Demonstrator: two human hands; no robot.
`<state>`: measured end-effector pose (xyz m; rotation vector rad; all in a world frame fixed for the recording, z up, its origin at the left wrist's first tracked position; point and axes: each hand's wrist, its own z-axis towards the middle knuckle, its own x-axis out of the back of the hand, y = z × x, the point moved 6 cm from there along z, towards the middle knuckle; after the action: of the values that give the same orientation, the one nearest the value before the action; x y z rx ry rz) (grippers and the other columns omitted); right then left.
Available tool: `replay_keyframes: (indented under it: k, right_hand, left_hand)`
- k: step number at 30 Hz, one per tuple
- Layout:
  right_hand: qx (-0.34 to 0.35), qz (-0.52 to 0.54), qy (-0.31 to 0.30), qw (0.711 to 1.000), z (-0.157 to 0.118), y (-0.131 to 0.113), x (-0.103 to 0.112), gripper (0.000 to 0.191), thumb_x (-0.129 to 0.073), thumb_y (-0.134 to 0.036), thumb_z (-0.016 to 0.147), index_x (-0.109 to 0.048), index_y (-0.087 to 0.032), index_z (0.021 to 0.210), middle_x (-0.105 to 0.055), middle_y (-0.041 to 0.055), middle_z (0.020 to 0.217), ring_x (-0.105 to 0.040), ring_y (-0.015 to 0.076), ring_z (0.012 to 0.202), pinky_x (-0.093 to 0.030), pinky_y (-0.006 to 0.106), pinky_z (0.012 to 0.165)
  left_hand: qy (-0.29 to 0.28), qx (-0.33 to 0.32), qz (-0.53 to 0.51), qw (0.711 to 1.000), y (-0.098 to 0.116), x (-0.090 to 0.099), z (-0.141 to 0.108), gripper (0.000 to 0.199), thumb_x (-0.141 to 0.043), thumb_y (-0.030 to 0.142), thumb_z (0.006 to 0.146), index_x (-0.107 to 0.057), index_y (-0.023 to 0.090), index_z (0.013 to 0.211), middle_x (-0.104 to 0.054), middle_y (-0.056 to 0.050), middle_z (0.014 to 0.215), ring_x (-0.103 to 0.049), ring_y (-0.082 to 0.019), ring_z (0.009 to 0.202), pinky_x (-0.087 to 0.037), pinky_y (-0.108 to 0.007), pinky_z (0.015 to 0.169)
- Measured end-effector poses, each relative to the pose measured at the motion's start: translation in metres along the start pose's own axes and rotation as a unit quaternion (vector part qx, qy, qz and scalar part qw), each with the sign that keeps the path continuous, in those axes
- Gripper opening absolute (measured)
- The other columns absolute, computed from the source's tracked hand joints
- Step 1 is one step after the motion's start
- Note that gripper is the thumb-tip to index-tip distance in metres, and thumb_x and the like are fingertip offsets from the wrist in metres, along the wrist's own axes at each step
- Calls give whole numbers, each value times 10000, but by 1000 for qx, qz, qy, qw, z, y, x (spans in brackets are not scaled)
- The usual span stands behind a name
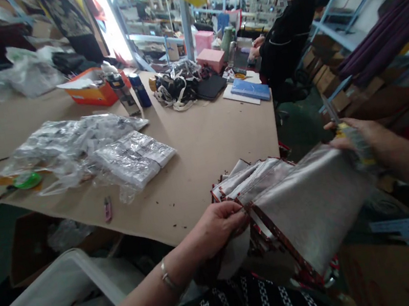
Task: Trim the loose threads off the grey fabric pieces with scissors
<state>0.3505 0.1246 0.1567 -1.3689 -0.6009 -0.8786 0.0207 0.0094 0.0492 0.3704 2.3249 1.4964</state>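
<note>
My left hand (225, 224), with a bracelet at its wrist, is closed in a pinch on the dark red edge of a grey fabric piece (309, 203). That piece stretches right towards my right hand (363, 135), which is wrapped round scissors (358, 144) with yellow and grey wrapped handles. Their blades point up and away from the cloth. Whether the right fingers also grip the fabric, I cannot tell. Under and behind the piece lies a stack of similar grey pieces (247, 177) with dark red trim, at the table's edge.
On the brown table (203, 143) lie clear plastic packets (135, 156), a pink thread snipper (108, 208) and a green tape measure (26, 180). Bottles (140, 89), an orange box (91, 90) and a blue folder (250, 90) stand farther back. A person in black (286, 31) is beyond the right corner.
</note>
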Motion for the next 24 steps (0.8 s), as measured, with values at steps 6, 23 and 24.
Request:
replay_keyframes:
  k: [6,23,24]
  right_hand:
    - [64,58,-63,994,-47,-27,-72,527,-664,-357,756,-495,-215,1235,-573,33,943,-543,153,769,-419,266,695]
    - [-98,331,-483,805,-188,-33,-200,513,-569,-630,742,-512,-173,969,-439,-43,607,-365,74,454,-286,196,399]
    - [-106,328,-482,805,-187,-32,-202,527,-570,-639,733,-508,-176,978,-440,-47,599,-373,76,449,-288,196,400]
  left_hand:
    - [89,44,30,995,-37,11,46,204,-614,325,719,-605,136,642,-415,44,501,-300,-68,449,-206,-229,445]
    - [101,69,-78,989,-49,13,46,114,-618,244,673,-597,131,674,-475,32,517,-372,-66,439,-246,-218,443]
    - [99,67,-76,990,-49,13,46,117,-616,245,676,-598,130,670,-470,34,513,-366,-66,438,-243,-219,441]
